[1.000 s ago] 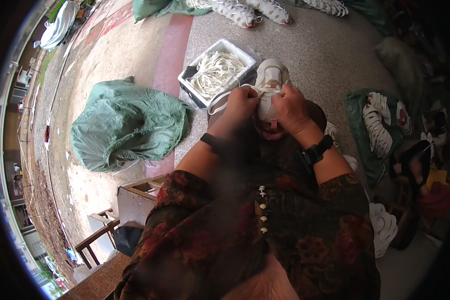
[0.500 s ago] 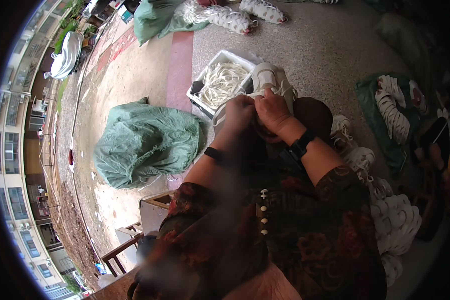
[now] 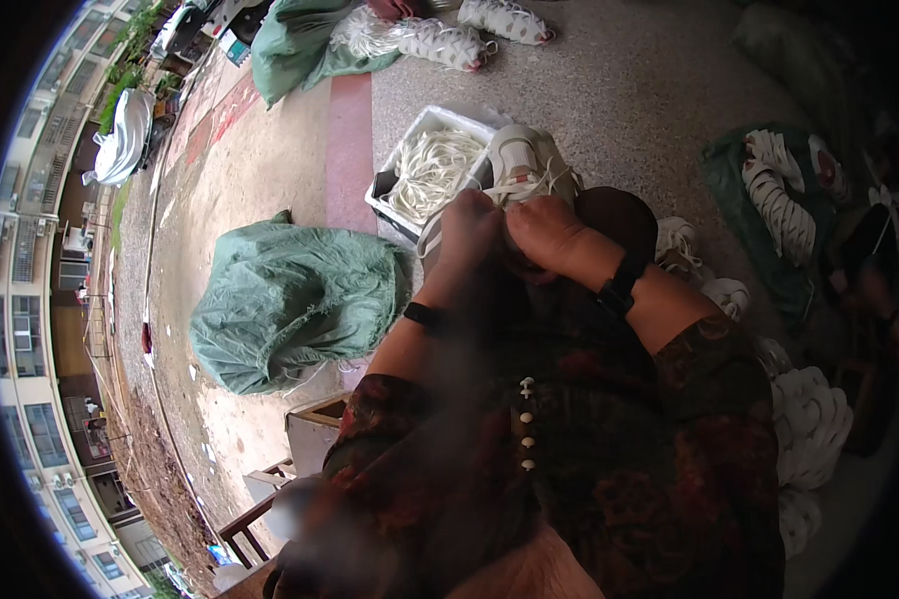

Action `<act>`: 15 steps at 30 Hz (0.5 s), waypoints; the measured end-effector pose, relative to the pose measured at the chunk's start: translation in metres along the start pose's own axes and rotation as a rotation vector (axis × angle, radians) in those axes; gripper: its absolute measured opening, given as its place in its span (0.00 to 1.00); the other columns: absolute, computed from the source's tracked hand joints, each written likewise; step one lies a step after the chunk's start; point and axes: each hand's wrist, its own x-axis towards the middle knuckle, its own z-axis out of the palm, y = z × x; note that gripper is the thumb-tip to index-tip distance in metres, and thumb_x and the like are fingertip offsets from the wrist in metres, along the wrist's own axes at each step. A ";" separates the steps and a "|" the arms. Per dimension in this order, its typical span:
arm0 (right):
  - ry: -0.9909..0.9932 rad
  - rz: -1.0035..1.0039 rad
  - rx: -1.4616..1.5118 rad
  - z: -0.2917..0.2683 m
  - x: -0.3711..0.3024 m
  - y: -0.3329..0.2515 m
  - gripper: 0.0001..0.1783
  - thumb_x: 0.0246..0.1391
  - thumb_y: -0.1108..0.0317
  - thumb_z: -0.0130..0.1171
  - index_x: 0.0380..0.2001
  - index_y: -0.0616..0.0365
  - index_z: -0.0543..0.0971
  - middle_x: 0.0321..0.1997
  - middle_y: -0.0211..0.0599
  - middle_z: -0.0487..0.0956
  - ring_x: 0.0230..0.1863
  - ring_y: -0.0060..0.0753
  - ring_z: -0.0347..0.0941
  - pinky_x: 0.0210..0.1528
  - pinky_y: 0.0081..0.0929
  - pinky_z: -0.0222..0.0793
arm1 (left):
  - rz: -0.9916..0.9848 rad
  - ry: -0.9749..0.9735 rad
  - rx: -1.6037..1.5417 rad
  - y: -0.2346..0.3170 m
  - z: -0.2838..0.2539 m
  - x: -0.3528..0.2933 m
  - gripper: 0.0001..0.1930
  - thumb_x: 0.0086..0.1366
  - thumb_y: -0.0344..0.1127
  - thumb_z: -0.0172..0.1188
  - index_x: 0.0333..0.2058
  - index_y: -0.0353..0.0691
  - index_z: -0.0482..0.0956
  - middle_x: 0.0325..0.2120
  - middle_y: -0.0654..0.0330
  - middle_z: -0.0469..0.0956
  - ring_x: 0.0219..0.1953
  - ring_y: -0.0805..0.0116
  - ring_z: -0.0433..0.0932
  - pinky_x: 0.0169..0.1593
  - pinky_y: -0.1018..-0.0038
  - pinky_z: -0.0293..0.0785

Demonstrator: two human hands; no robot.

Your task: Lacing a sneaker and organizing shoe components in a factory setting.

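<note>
A beige-and-white sneaker [image 3: 525,158] rests in front of my lap, toe pointing away, with a pale shoelace [image 3: 517,187] threaded across it. My left hand [image 3: 469,222] is closed at the near-left side of the shoe, fingers bunched on the lace. Beside it, my right hand [image 3: 546,232] is curled into a fist at the shoe's near end, also on the lace. The fingertips of both hands are mostly hidden behind the knuckles. Just left of the shoe stands a white foam box [image 3: 402,212] holding a heap of loose white laces [image 3: 432,170].
A green woven sack [image 3: 295,299] lies to the left on the ground. Several laced shoe pieces [image 3: 814,424] are piled at my right, and more [image 3: 440,45] lie far ahead. Another green sack [image 3: 734,205] with laced pieces lies at right. A wooden stool [image 3: 315,424] stands near my left elbow.
My right hand has drawn back toward me and turned, its knuckles now lower beside the left hand. More of the shoe's laced front shows. The whole view has shifted slightly.
</note>
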 end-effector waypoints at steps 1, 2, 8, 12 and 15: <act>-0.001 -0.005 0.002 -0.009 -0.007 -0.001 0.06 0.43 0.70 0.53 0.23 0.61 0.78 0.28 0.50 0.79 0.31 0.47 0.78 0.33 0.38 0.74 | 0.014 0.061 -0.013 -0.005 0.001 -0.001 0.09 0.50 0.34 0.59 0.30 0.36 0.78 0.24 0.51 0.78 0.30 0.51 0.77 0.36 0.64 0.73; -0.009 -0.060 0.007 -0.024 -0.021 -0.004 0.06 0.43 0.70 0.54 0.24 0.60 0.77 0.26 0.48 0.79 0.31 0.47 0.78 0.34 0.38 0.74 | 0.026 0.119 -0.030 -0.008 0.005 -0.006 0.09 0.50 0.33 0.58 0.31 0.37 0.78 0.25 0.52 0.77 0.30 0.50 0.77 0.36 0.63 0.73; 0.108 0.110 0.194 -0.010 -0.016 0.012 0.11 0.45 0.72 0.52 0.35 0.63 0.73 0.27 0.50 0.78 0.33 0.50 0.76 0.35 0.42 0.72 | 0.401 0.149 0.267 0.021 0.014 -0.007 0.10 0.48 0.30 0.57 0.32 0.43 0.79 0.28 0.57 0.73 0.33 0.54 0.74 0.36 0.63 0.71; 0.382 0.238 0.138 -0.007 -0.012 0.008 0.08 0.40 0.73 0.55 0.29 0.60 0.75 0.29 0.53 0.77 0.34 0.50 0.74 0.38 0.39 0.72 | 0.504 -0.059 0.632 0.033 0.002 -0.005 0.07 0.49 0.33 0.55 0.29 0.48 0.79 0.28 0.60 0.72 0.35 0.58 0.72 0.36 0.67 0.71; 0.393 0.296 0.120 -0.008 -0.017 0.013 0.08 0.40 0.72 0.55 0.28 0.60 0.75 0.28 0.54 0.76 0.37 0.52 0.73 0.39 0.40 0.71 | 0.608 0.042 0.626 0.024 0.009 0.006 0.02 0.49 0.31 0.59 0.23 0.46 0.75 0.24 0.58 0.69 0.28 0.57 0.71 0.30 0.64 0.70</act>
